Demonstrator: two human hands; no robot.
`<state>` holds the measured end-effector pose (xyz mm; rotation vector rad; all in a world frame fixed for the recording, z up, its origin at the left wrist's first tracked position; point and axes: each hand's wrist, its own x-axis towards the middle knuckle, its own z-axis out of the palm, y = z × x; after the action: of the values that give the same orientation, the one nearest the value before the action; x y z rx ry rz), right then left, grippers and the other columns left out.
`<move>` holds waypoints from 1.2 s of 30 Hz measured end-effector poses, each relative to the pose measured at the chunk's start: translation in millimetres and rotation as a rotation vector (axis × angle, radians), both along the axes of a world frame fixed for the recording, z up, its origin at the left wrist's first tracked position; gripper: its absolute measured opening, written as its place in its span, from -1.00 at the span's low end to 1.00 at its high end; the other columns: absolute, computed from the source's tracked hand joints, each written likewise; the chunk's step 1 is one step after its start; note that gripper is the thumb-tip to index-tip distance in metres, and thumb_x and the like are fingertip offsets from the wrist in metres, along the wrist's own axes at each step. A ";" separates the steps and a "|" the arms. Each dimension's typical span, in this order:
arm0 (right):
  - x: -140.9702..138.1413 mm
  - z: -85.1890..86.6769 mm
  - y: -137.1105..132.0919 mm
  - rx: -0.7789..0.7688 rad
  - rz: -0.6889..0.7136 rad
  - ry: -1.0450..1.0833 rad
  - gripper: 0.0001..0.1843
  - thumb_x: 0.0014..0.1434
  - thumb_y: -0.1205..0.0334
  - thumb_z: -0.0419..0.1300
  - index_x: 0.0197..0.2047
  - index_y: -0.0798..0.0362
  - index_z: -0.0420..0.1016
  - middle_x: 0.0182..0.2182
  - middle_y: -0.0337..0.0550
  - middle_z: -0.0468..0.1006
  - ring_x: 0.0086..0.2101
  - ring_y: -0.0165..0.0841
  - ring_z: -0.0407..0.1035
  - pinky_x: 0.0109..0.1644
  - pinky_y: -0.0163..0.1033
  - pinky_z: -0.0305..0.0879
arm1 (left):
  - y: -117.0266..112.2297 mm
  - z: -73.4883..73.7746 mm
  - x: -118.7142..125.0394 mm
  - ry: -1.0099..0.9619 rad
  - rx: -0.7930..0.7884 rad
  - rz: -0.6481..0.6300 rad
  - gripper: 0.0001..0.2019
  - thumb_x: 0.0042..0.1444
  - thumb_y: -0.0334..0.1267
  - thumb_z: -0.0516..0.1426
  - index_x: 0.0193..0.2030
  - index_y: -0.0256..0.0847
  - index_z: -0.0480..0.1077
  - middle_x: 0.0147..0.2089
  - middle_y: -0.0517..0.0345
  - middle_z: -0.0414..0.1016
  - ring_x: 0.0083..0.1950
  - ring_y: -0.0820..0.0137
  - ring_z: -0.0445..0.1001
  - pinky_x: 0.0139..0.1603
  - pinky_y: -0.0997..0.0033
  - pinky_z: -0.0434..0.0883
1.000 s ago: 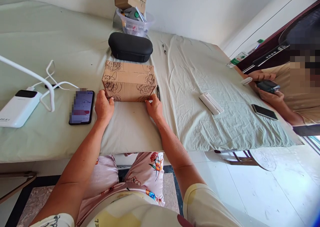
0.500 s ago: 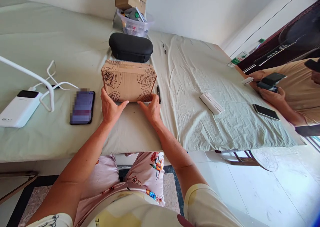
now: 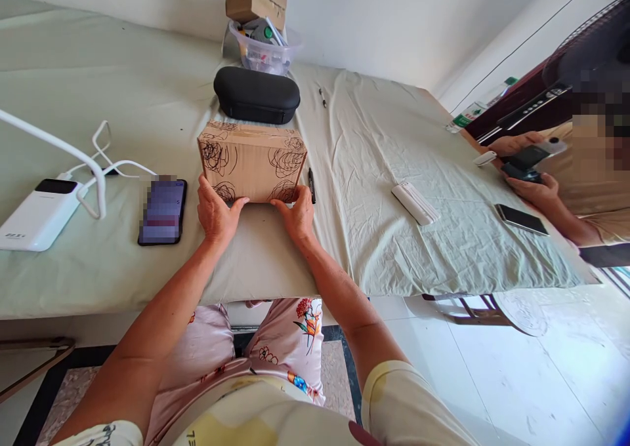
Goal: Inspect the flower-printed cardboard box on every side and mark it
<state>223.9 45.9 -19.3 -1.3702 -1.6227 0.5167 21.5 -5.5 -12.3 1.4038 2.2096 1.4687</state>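
Observation:
A brown cardboard box (image 3: pixel 253 164) sits on the cloth in front of me, with black scribbled swirls near the corners of its large face. My left hand (image 3: pixel 216 211) grips its lower left corner, thumb along the bottom edge. At the lower right corner my right hand (image 3: pixel 296 213) holds it the same way. Just right of the box, by my right fingers, lies a black marker (image 3: pixel 312 185). Directly behind the box is a black zip case (image 3: pixel 256 94). The fingers behind the box's sides are partly hidden.
To the left lie a phone (image 3: pixel 163 211) and a white power bank (image 3: pixel 42 214) with cables. A pen (image 3: pixel 322 98), a white object (image 3: pixel 416 203) and another phone (image 3: pixel 522 219) are rightward. A plastic basket (image 3: pixel 266 56) stands at the back. Another person's hands (image 3: pixel 534 183) hold a dark device.
My hands and the box stay almost where they were. At the right, the other person's second hand has come up to the device, which now shows a lighter end.

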 end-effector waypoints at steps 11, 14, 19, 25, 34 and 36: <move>3.4 -9.1 7.2 0.088 0.021 -0.047 -0.52 0.19 -0.07 0.44 -0.05 -0.05 0.31 -0.15 -0.13 0.55 -0.18 -0.24 0.44 -0.05 -0.09 0.46 | -0.4 4.6 -1.4 -0.020 -0.084 0.045 0.04 -0.01 -0.19 0.48 0.50 -0.35 0.02 0.57 -0.59 0.10 0.60 -0.29 0.17 0.58 -0.30 0.19; 5.3 -6.4 7.6 0.090 0.045 -0.048 -0.62 0.25 -0.02 0.39 -0.09 -0.05 0.31 -0.18 -0.14 0.56 -0.19 -0.26 0.45 -0.09 -0.14 0.43 | -0.3 3.7 -4.2 -0.036 -0.062 0.037 -0.09 0.03 -0.20 0.44 0.43 -0.29 0.08 0.50 -0.51 0.22 0.55 -0.25 0.27 0.53 -0.29 0.27; 6.8 -2.5 9.4 0.062 0.049 -0.046 -0.72 0.34 0.01 0.31 -0.14 -0.04 0.32 -0.21 -0.13 0.58 -0.21 -0.28 0.46 -0.13 -0.17 0.39 | 0.6 1.0 -10.3 -0.066 -0.004 0.027 -0.38 0.07 -0.22 0.33 0.22 -0.21 0.19 0.32 -0.37 0.43 0.41 -0.14 0.45 0.46 -0.23 0.37; 7.6 7.3 7.4 0.012 0.058 -0.084 -0.64 0.38 -0.14 0.20 -0.27 -0.07 0.27 -0.31 -0.18 0.56 -0.26 -0.27 0.43 -0.16 -0.18 0.34 | 1.0 4.0 -13.3 -0.104 0.007 0.053 -0.55 0.07 -0.25 0.25 0.07 -0.16 0.22 0.11 -0.25 0.55 0.24 -0.09 0.57 0.37 -0.22 0.43; 15.3 29.5 0.2 -0.002 0.010 -0.044 -0.42 0.35 -0.36 0.13 0.05 -0.01 0.45 -0.23 -0.13 0.58 -0.24 -0.27 0.48 -0.13 -0.16 0.40 | 0.3 10.7 -15.4 -0.098 0.155 -0.018 -0.18 0.03 -0.32 0.21 0.45 -0.23 0.07 0.39 -0.30 0.40 0.41 0.01 0.46 0.48 -0.09 0.38; 15.7 28.3 2.3 0.094 0.026 0.039 -0.29 0.33 -0.32 0.19 0.36 -0.06 0.29 0.00 -0.03 0.58 -0.14 -0.26 0.50 -0.10 -0.14 0.45 | 0.3 11.4 -19.4 -0.065 0.241 -0.131 -0.06 0.07 -0.30 0.22 0.57 -0.19 -0.10 0.56 -0.31 0.18 0.57 0.07 0.27 0.55 0.01 0.31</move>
<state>239.7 48.1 9.0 -1.2639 -1.6153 0.4736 2.1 -5.2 -0.8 1.5135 1.9137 1.7524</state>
